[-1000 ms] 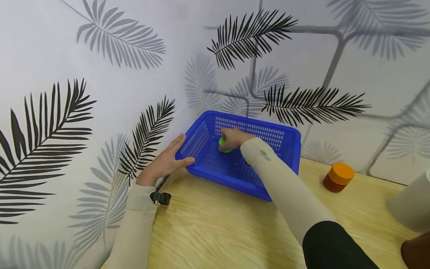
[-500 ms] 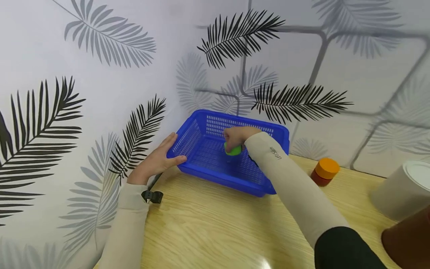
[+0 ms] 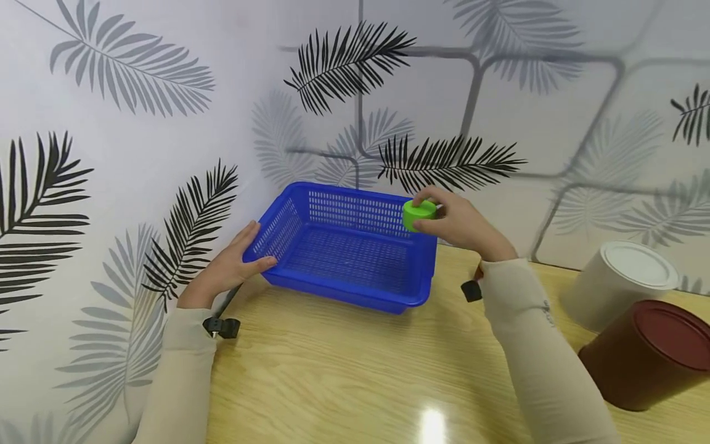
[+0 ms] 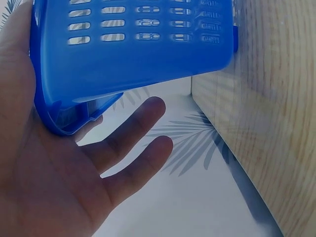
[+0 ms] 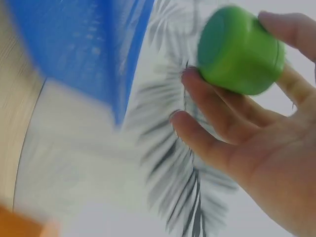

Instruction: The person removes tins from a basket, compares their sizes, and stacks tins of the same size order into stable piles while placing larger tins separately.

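- My right hand (image 3: 463,225) pinches a small green jar (image 3: 418,214) between thumb and fingers (image 5: 217,111); the fingers curl round its side, the thumb lies on the far side.
- The green jar is off the bench, held in the air at my fingertips, just above the right rim of the blue basket (image 3: 355,287).
- My left hand (image 3: 230,268) lies flat against the left end of the blue basket, fingers (image 4: 131,123) straight and spread, thumb along the near wall; it grips nothing.
- In the left wrist view that end of the basket rests against my palm, out past the edge of the bench (image 4: 266,98).
- Beyond my right wrist, well apart from the fingers, a white tub (image 3: 618,283) with a white lid stands on the bench, and a dark red tub (image 3: 646,354) stands just beside it, nearer to me.
- Behind everything is a wall (image 3: 138,123) printed with leaves.
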Tool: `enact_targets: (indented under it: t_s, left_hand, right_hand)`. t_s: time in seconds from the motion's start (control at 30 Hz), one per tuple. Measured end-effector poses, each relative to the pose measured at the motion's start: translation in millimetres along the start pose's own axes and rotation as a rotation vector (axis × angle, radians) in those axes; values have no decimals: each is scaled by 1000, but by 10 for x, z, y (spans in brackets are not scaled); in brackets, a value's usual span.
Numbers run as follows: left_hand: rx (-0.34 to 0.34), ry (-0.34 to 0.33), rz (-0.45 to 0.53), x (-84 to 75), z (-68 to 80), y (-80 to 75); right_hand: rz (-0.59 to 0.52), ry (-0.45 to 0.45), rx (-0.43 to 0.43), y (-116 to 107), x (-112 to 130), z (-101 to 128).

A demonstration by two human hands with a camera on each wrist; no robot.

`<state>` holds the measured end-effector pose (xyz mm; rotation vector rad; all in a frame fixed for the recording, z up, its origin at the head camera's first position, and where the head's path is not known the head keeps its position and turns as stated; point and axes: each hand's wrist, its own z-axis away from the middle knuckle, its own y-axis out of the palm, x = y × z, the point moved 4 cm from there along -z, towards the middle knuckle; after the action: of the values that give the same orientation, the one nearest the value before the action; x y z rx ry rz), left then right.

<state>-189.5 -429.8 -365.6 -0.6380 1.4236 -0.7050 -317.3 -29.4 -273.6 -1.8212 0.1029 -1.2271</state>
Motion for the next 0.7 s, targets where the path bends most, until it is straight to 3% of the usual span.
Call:
enact_targets:
  t_s: [0.23,0.37,0.5,0.6,0.7]
  left_hand:
    - [7,-20,-13,-23,31,-7]
    - [6,-15,-26,-26,30,-23]
    - [5,-4,-28,-27,18,-20]
    - [3,2,-30,-29,12,-10]
    - [4,2,-34,-31,10,5]
  right_hand:
    - [36,146,-219,-316,-566,592]
    - [81,184,-310,-395,-838,805]
    - [106,191,-386,-435,-960,937]
    - [112,206,-414,-430,-1047,960]
    - [114,253,-342,-381,-1156,937]
